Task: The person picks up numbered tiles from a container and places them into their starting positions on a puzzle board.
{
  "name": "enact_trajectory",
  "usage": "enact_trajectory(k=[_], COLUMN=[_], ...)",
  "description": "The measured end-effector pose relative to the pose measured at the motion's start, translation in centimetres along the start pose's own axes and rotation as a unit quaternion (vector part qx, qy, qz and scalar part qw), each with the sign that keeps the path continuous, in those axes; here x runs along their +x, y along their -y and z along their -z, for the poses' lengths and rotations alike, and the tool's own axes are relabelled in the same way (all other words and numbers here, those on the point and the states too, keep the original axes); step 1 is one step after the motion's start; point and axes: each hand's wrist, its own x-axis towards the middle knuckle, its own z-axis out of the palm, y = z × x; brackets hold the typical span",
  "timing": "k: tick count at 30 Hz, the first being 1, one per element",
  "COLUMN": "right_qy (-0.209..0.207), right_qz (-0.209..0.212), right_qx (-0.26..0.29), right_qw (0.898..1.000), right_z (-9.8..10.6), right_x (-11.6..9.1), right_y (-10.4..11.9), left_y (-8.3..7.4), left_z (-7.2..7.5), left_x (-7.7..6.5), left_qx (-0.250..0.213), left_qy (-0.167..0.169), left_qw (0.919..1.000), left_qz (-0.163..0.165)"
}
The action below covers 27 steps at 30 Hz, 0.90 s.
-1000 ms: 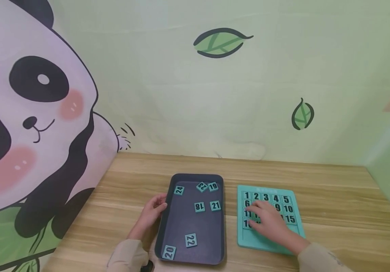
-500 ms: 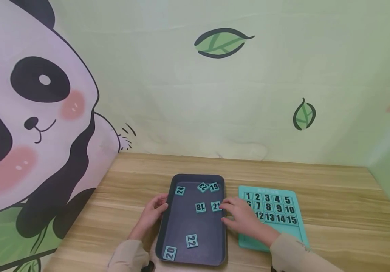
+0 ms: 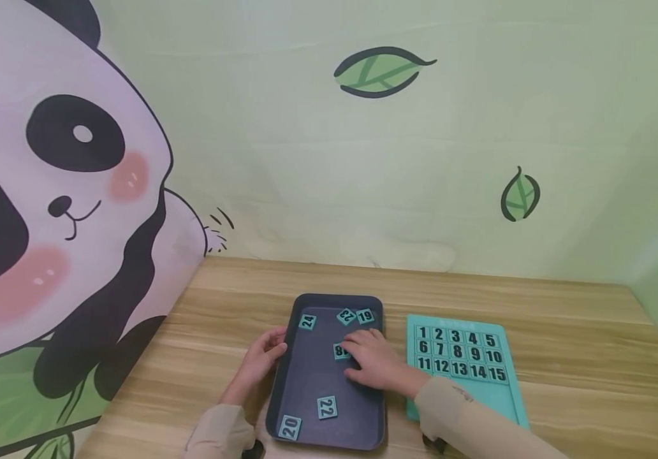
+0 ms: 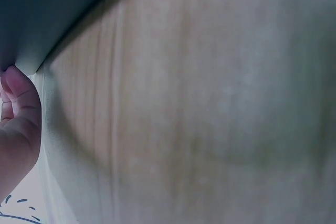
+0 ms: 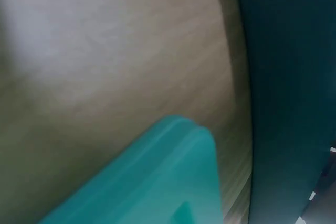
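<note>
A dark tray (image 3: 306,382) holds several loose teal number tiles, among them the 18 tile (image 3: 338,351), the 22 tile (image 3: 326,407) and the 20 tile (image 3: 290,428). My left hand (image 3: 261,358) holds the tray's left rim, thumb and fingers at its edge, also in the left wrist view. Inside the tray, my right hand (image 3: 376,361) reaches over its right half with thumb and fingers apart. Its fingertips overlap the 18 tile, and the 21 tile is hidden beneath the hand. To the right lies a teal number board (image 3: 509,366) with rows of tiles from 1 to 15 showing.
Toward the tray's far end lie the 24 tile (image 3: 307,322), the 23 tile (image 3: 346,316) and the 19 tile (image 3: 365,316). Both tray and board rest on a wooden table (image 3: 576,357). A printed panda backdrop (image 3: 283,159) rises behind. The right sleeve crosses the board's lower part.
My right hand has left the board, passed leftward over the tray's right rim and now covers the 21 tile. My left hand stays at the tray's left rim.
</note>
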Motion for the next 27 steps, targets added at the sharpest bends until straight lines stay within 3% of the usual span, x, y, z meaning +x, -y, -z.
enact_trajectory(k=[15,23,27], right_qy=[0.023,-0.031,-0.038], right_qz=[-0.01,0.016,0.017], right_qx=[0.011,-0.008,-0.016], right_qw=[1.0,0.999,0.999], right_z=[-0.2,-0.2,-0.3], right_x=[0.4,1.5,2.2], right_y=[0.3,0.4,0.2], left_y=[0.0,-0.1,-0.2], left_z=[0.0,0.0,0.0], left_x=[0.1,0.0,-0.2], left_qx=[-0.015,-0.018,-0.018], left_qy=[-0.002,0.004,0.006], left_qw=[0.9998,0.9998,0.9998], left_qz=[-0.013,-0.012,-0.01])
